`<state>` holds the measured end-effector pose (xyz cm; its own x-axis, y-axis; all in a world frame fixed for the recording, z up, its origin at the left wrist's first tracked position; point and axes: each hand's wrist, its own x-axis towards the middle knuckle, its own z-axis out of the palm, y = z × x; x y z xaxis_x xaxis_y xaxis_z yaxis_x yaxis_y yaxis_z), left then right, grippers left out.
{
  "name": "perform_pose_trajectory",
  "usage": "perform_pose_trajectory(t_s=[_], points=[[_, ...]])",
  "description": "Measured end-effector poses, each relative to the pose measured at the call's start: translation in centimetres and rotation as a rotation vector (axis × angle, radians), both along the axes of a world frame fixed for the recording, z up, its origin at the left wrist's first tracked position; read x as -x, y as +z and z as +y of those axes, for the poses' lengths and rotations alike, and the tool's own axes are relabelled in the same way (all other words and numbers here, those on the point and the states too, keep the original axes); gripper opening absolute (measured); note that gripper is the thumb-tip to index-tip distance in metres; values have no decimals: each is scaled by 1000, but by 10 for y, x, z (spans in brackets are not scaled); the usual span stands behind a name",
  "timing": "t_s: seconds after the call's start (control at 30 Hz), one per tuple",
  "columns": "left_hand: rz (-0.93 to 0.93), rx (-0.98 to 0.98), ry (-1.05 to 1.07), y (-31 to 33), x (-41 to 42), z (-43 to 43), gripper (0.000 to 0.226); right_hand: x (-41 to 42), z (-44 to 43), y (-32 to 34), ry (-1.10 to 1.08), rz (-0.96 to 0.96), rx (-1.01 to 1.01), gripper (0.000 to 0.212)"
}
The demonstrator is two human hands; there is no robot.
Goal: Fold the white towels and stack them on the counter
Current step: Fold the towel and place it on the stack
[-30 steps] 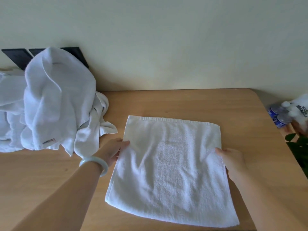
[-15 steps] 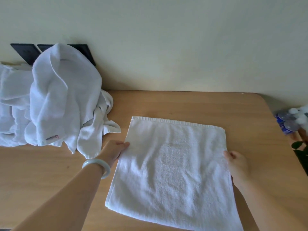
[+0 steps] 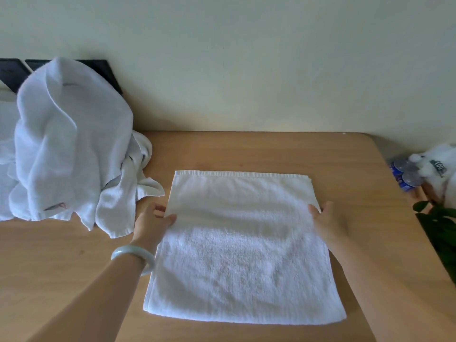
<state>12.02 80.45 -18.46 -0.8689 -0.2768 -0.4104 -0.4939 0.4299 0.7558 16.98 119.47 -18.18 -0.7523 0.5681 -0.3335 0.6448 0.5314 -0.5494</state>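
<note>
Looked down on a wooden counter (image 3: 246,149) set against a pale wall (image 3: 246,70). Found a white towel (image 3: 241,255) spread flat at mid-counter, hemmed far edge toward the wall.

Saw the left hand (image 3: 153,223) at that towel's left edge, toward its far end, thumb laid on the cloth and fingers loosely extended just outside the edge. Saw the right hand (image 3: 328,223) mirrored at the towel's right edge, thumb on the cloth, fingers fairly straight beside it. Could not tell whether any fingertip reached under the cloth. Noted a pale green bangle (image 3: 133,256) on the left wrist.

Left of the towel, found a heap of unfolded white towels (image 3: 66,149), one trailing corner just beside the towel's far left corner, with dark panels (image 3: 98,67) behind on the wall. Right of the towel, past the counter's edge, made out capped bottles (image 3: 404,171) and green leaves (image 3: 439,223).
</note>
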Motion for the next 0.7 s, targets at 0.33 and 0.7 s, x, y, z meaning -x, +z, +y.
perform_pose_trajectory(t_s=[0.33,0.7], points=[[-14,-205,23,5,62,11,18,79,7,-2,-133,88,114,25],[-72,-76,-12,0,119,26,32,97,17,-9,32,-39,-124,43]])
